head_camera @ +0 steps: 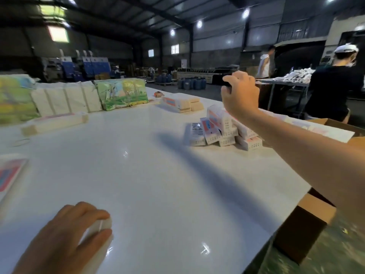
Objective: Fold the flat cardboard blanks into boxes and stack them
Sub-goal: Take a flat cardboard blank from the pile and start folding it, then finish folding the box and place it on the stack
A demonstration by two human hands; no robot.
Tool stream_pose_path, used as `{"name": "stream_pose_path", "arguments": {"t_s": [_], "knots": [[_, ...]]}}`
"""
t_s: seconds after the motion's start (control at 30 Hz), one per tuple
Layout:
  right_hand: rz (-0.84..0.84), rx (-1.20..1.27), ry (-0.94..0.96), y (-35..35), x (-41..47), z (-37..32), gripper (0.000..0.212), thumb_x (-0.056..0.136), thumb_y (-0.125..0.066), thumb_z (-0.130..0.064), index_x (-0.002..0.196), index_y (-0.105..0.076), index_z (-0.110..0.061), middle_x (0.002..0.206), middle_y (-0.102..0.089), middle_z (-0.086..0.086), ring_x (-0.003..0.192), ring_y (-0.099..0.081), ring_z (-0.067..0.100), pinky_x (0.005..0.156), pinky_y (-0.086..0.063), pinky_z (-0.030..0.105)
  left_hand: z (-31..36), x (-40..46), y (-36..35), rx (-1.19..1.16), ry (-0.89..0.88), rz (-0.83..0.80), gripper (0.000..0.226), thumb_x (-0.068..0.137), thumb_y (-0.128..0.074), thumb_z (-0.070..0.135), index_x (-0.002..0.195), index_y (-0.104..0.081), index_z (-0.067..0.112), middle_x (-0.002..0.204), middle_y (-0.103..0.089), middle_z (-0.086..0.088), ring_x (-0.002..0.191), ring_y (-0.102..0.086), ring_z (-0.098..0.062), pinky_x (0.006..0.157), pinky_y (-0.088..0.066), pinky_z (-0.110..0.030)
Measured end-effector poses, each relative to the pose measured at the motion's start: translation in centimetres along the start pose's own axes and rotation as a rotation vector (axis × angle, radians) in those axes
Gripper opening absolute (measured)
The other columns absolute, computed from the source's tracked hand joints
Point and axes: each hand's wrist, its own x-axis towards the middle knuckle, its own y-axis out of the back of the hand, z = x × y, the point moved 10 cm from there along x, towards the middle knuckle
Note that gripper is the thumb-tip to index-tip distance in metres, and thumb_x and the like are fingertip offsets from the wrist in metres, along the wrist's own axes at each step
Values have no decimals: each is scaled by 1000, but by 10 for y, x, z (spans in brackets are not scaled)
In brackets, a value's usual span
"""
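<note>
Big warehouse, white tabletop [158, 175] out front. Looks like the stacking step: right hand [240, 93] hangs above the pile of boxes [223, 131] at far right, fingers curled, though I can't tell if they hold anything. Left hand [65, 234] near me grips a white box [98, 230]. Next move is probably getting that one onto the pile without knocking it over.
</note>
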Motion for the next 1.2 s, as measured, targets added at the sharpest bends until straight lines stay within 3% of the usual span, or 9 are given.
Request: {"name": "stream_pose_path", "arguments": {"t_s": [0.13, 0.27, 0.33, 0.57, 0.73, 0.87, 1.0, 1.1, 1.2], "knots": [[-131, 355, 307, -18, -61, -135, 25, 91, -48, -20, 99, -71, -13, 105, -68, 7, 99, -58, 27, 87, -46, 41, 1, -6, 3, -64, 157, -69, 33, 69, -41, 54, 81, -62, 33, 90, -56, 21, 85, -46, 0, 73, -38, -22], [-645, 318, 413, -100, -175, -204, 22, 93, -49, -22, 97, -70, -17, 106, -68, 6, 98, -59, 29, 87, -47, 39, 1, -10, 4, -49, 177, -109, 48, 74, -35, 52, 89, -67, 21, 94, -61, 12, 94, -51, -11, 85, -40, -26], [-775, 261, 454, -126, -217, -215, 21, 93, -47, -21, 88, -67, -14, 101, -65, 10, 97, -57, 32, 83, -47, 39, -3, -12, 2, -49, 192, -108, 40, 79, -43, 45, 93, -68, 18, 98, -62, 8, 97, -52, -15, 86, -41, -30], [-711, 289, 511, -128, -231, -214, 24, 92, -46, -16, 83, -67, -7, 97, -63, 7, 92, -54, 27, 78, -45, 36, -8, -14, -13, -55, 202, -196, 24, 93, -53, 32, 107, -65, 16, 110, -61, 1, 101, -49, -14, 91, -41, -31], [-682, 300, 527, -126, -231, -217, 21, 91, -49, -14, 72, -59, -13, 90, -61, 1, 93, -55, 28, 74, -42, 34, -51, 3, 28, -326, 537, -133, 18, 89, -57, 25, 94, -69, 13, 89, -67, 0, 84, -61, -18, 77, -50, -29], [-670, 387, 541, -121, -230, -221, 31, 91, -52, -12, 62, -54, -25, 88, -66, 2, 96, -60, 29, 76, -46, 37, -145, 22, 100, 0, 765, 4, 20, 90, -53, 30, 102, -64, 18, 101, -63, -4, 94, -59, -25, 81, -50, -36], [-670, 435, 553, -119, -230, -226, 46, 89, -54, -10, 58, -39, -39, 76, -50, -7, 95, -60, 28, 77, -45, 38, -237, 8, 117, 361, 1022, -194, 50, 91, -48, 45, 127, -46, 10, 133, -45, -15, 123, -38, -33, 99, -32, -40], [-681, 423, 550, -124, -229, -223, 37, 88, -56, -9, 60, -49, -32, 77, -57, -2, 93, -59, 29, 76, -45, 38, -269, -11, 103, 342, 1113, -298, 73, 84, -50, 65, 132, -45, 10, 135, -47, -15, 123, -42, -32, 99, -31, -38], [-670, 385, 540, -130, -228, -219, 18, 85, -57, -6, 75, -66, -17, 84, -61, 0, 87, -56, 28, 72, -41, 34, -279, -20, 91, 223, 1134, -282, 68, 80, -61, 60, 125, -52, 10, 122, -59, -11, 104, -56, -26, 88, -43, -34]]}}
